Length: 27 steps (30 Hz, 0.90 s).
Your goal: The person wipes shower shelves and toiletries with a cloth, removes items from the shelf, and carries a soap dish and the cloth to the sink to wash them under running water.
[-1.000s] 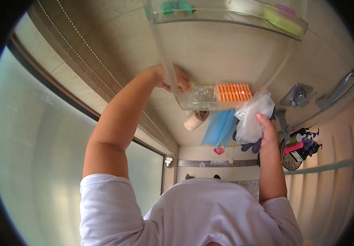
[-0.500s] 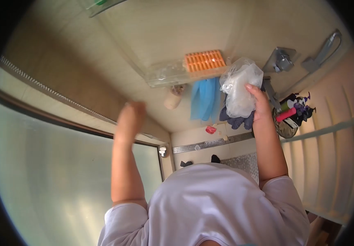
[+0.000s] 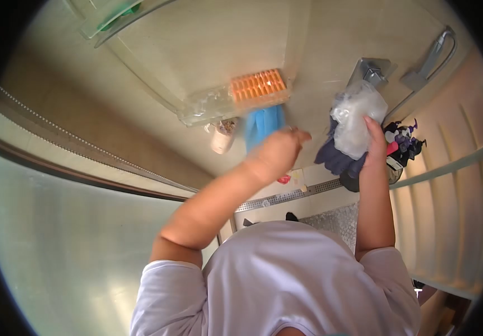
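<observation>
My right hand (image 3: 373, 147) is closed on a crumpled clear plastic bag (image 3: 355, 120), with dark gloves (image 3: 336, 158) bunched beneath it. To the left of these, my left hand (image 3: 286, 147) is in front of a hanging blue cloth (image 3: 263, 124). Its fingers are blurred by motion and partly curled, and whether it holds anything small is hidden. An orange ridged piece (image 3: 258, 85) sits in the clear wall shelf (image 3: 205, 106) above the cloth. Below the shelf hangs a pale cup-like holder (image 3: 222, 138).
A metal wall fitting (image 3: 373, 74) and a hand shower (image 3: 429, 64) are at the upper right. Pump bottles (image 3: 406, 140) stand in a corner at the right. A drain strip (image 3: 314, 189) crosses the floor. Frosted glass (image 3: 85, 235) lies at the left.
My left hand has come away from the shelf and moved across to the right, toward the bag. My right hand still holds the bag and gloves, now further from the shelf. The view has shifted.
</observation>
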### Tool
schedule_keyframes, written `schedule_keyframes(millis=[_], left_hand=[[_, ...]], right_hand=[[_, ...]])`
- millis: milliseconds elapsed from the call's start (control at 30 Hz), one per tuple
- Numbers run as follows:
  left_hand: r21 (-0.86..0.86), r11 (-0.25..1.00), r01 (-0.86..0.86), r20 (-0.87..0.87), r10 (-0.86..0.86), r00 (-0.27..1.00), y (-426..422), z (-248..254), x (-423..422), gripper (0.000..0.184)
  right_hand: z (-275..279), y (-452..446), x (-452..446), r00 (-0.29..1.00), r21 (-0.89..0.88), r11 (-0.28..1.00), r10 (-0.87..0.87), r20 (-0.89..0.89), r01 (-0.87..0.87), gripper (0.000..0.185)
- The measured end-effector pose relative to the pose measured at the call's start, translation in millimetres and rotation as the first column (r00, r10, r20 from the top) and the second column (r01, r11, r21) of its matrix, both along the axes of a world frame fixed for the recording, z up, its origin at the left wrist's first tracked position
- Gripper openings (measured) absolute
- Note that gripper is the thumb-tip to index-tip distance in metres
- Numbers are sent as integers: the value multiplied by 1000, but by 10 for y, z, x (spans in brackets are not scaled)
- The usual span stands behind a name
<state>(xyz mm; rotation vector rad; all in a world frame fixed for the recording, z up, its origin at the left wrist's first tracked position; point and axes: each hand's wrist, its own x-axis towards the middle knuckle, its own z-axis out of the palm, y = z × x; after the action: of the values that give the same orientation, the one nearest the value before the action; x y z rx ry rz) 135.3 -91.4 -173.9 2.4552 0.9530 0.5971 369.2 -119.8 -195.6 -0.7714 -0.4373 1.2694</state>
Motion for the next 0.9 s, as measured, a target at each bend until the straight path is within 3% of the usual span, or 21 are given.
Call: schedule_keyframes(millis=[67, 133, 233, 333, 433, 533, 733, 833, 900], left_hand=[[135, 981, -138, -8, 140, 990, 173, 471, -197, 21], [148, 943, -298, 21, 299, 954, 413, 886, -353, 21], [109, 972, -210, -323, 234, 917, 919, 1070, -527, 38], [-61, 998, -24, -386, -1, 922, 1189, 976, -528, 59], [65, 990, 123, -538, -69, 840, 1226, 978, -446, 70], [-292, 950, 110, -471, -243, 848, 1284, 991, -369, 75], [-320, 947, -7, -541, -176, 822, 1134, 1217, -293, 76], [-141, 987, 82, -597, -151, 788, 1127, 1281, -309, 77], [10, 987, 159, -514, -131, 848, 1152, 1283, -395, 75]], right_hand=[[-32, -2, 75, 1000, 5, 1000, -10, 29, 10, 44], [-23, 1, 53, 1000, -1, 1000, -4, 12, 4, 44], [0, 17, -27, 1000, -26, 999, 24, -12, -24, 44], [28, 68, -89, 995, 3, 996, 94, -33, -94, 43], [42, 145, -232, 983, -1, 985, 172, -70, -173, 42], [-26, 246, -372, 968, -36, 969, 244, -53, -246, 44], [100, 329, -695, 946, 75, 943, 325, 5, -325, 46], [130, 353, -718, 946, 76, 943, 323, 13, -323, 46], [124, 362, -720, 948, 66, 946, 317, 15, -317, 46]])
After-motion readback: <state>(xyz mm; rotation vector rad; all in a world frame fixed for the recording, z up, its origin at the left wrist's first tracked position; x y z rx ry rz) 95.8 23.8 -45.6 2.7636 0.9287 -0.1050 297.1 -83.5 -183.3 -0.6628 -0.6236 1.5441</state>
